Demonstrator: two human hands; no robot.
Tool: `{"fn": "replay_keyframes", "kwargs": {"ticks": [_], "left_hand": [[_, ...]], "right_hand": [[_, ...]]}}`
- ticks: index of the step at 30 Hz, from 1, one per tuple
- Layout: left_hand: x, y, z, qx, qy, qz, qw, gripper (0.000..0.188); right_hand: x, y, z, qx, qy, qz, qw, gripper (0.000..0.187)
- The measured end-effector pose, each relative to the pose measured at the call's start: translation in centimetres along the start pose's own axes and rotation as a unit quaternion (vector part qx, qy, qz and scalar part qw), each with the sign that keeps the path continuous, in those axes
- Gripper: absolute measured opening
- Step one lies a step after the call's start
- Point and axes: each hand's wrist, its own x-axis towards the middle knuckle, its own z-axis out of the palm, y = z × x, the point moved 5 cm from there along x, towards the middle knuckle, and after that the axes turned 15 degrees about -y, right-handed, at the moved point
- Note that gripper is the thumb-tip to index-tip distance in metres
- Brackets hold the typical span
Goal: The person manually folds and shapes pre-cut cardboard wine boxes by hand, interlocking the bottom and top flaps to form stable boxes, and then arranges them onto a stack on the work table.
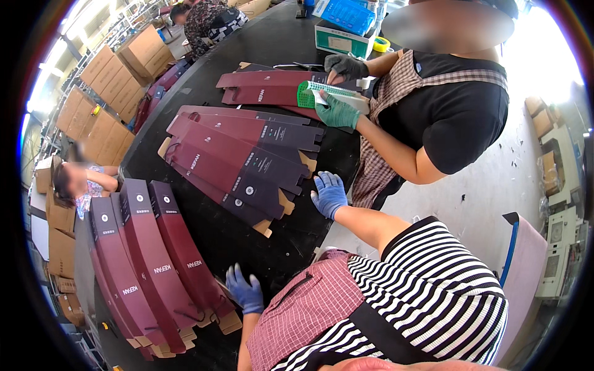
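Observation:
My left hand (245,290), in a blue glove, rests on the black table with its fingers apart and nothing in it. Close to its left stand several long maroon cartons (162,266) with dark ends and black cord handles. Nearer the co-worker, my right hand (329,194), also blue-gloved, lies spread at the table's edge and holds nothing. Just beyond its fingertips is a fanned stack of flattened maroon and dark-purple cartons (232,162), their brown flaps showing.
Across the corner, a co-worker in green and grey gloves holds a green-dotted white sheet or roll (309,94) over more flat cartons (263,89). A green box (339,38) and yellow tape roll (381,44) sit behind. Brown cardboard boxes (105,77) are stacked beyond the black table (204,232).

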Motion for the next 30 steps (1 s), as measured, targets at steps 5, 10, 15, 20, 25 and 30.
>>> {"fn": "replay_keyframes", "kwargs": {"ticks": [5, 10, 15, 20, 25, 30], "left_hand": [[12.7, 14.4, -7.3, -0.301, -0.129, 0.225, 0.918, 0.073], [17.1, 26.8, -14.3, -0.321, -0.119, 0.386, 0.857, 0.08], [14.8, 27.6, -15.1, -0.261, -0.079, 0.524, 0.807, 0.062], [12.6, 14.3, -6.2, -0.155, -0.17, 0.371, 0.9, 0.045], [3.6, -0.7, -2.0, -0.105, -0.065, 0.183, 0.975, 0.051], [-4.0, -9.8, 4.3, -0.029, -0.069, 0.07, 0.995, 0.064]], "right_hand": [[-0.1, -0.2, -0.6, 0.007, -0.005, -0.005, 1.0, 0.055], [-0.7, 0.0, -0.1, 0.014, 0.008, -0.002, 1.0, 0.056], [-0.6, -0.2, -0.4, 0.021, 0.006, -0.009, 1.0, 0.057], [-0.5, -0.2, -0.2, 0.03, -0.001, -0.01, 1.0, 0.057], [-0.5, -0.2, -0.5, 0.03, -0.01, -0.005, 0.999, 0.06], [-0.3, -0.8, -0.6, 0.013, -0.004, -0.011, 1.0, 0.058]]}}
